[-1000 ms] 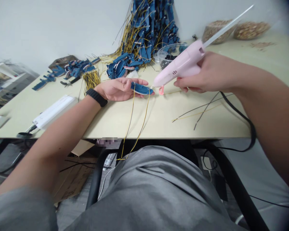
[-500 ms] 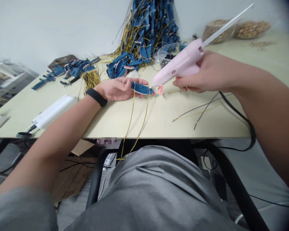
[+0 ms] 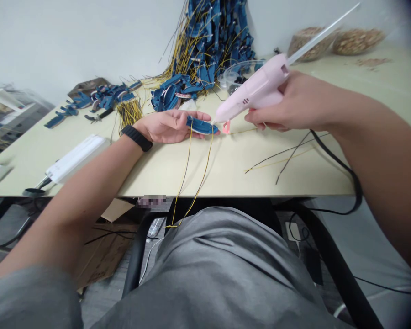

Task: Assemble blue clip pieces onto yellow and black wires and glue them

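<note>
Palm up over the table, my left hand (image 3: 167, 126) holds a small blue curved plastic part (image 3: 202, 126) between thumb and fingers. Two yellow-and-black wires (image 3: 205, 171) hang from the part, past the table's front edge. My right hand (image 3: 284, 107) is wrapped round the handle of a pink hot glue gun (image 3: 251, 91). A clear glue stick (image 3: 324, 34) juts out of its rear end. The gun's nozzle is at the right end of the blue part, by one wire; whether it touches cannot be made out.
Many blue parts with wires (image 3: 219, 41) are heaped at the back, beside a clear plastic tub (image 3: 234, 75) with black pieces. Loose wires (image 3: 284, 155) lie on the table (image 3: 226, 180). Pliers (image 3: 98, 116) and a white box (image 3: 77, 157) are at left, two bags (image 3: 358, 42) at back right.
The glue gun has shifted very slightly left and down with my right hand. My left hand and the blue part are almost still.
</note>
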`<action>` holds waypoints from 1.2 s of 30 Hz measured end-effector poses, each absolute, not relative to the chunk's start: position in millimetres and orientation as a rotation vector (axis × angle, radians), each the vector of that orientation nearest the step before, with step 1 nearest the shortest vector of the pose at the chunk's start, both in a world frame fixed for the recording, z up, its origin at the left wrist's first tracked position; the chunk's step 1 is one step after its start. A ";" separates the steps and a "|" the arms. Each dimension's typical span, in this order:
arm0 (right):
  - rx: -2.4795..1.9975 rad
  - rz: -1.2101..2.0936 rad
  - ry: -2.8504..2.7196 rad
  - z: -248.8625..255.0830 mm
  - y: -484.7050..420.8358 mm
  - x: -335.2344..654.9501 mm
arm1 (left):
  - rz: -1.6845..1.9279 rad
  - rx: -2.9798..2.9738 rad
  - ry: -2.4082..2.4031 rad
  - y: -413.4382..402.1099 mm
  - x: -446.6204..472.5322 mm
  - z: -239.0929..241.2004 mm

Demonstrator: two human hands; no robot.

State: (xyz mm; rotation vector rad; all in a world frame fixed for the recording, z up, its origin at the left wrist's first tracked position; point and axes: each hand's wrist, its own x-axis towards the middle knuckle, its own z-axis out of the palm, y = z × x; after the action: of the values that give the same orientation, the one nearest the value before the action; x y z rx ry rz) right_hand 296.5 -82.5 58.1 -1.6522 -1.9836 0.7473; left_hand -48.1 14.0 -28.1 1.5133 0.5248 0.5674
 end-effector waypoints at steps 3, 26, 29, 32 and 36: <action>-1.643 0.751 -1.997 58.3 -82.9 295.6 | 0.597 1.538 0.521 10.4 -48.2 -28.0; -1.669 0.701 -2.047 61.7 -85.7 297.3 | 0.527 1.559 0.487 17.9 -50.5 -25.1; -1.653 0.715 -2.043 60.3 -83.5 298.5 | 0.546 1.581 0.476 14.6 -49.0 -24.8; -1.654 0.733 -2.025 60.5 -83.1 297.2 | 0.538 1.584 0.481 12.9 -48.3 -25.7; -1.653 0.749 -2.021 61.7 -84.5 293.9 | 0.536 1.591 0.496 14.4 -48.1 -25.7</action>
State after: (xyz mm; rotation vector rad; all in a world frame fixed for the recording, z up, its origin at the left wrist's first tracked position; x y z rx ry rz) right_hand 293.9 -84.5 61.7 -1.6531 -2.0206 0.7491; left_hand -48.1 14.4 -25.7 1.5910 0.4958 0.5364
